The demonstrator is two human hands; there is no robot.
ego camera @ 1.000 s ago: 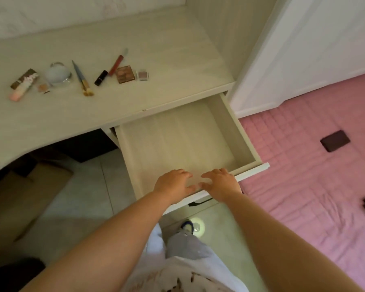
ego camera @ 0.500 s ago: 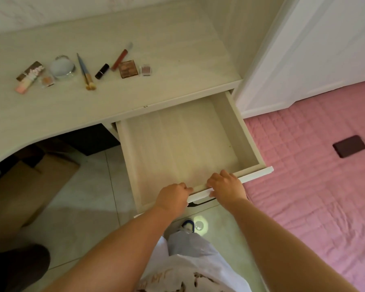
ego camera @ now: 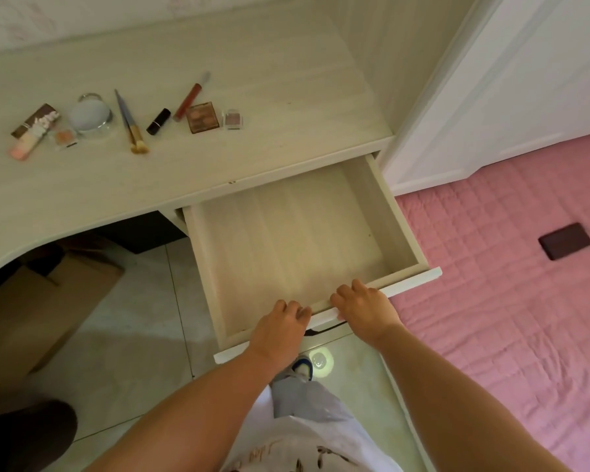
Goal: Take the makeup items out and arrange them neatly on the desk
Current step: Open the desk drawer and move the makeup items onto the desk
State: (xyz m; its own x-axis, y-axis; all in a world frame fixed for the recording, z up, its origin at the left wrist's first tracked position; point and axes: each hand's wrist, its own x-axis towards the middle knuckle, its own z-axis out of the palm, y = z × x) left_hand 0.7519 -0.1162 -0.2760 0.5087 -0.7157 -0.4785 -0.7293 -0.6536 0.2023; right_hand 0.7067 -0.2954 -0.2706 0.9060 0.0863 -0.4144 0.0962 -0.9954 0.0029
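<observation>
Nearest, our left hand and right hand curl their fingers over the drawer front, gripping it to slide it. The drawer holds nothing we can see. Beyond, the makeup items lie in a row on the desk. Compared with a second ago, the drawer stands further out.

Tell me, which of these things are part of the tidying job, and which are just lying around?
Part of the job:
- makeup row on the desk: pink tube, round compact, brush, lipstick, lip gloss, brown palette, small eyeshadow pot
- drawer, with left hand and right hand on its front edge

Lying about:
- cardboard box
- dark flat object on the pink quilt
</observation>
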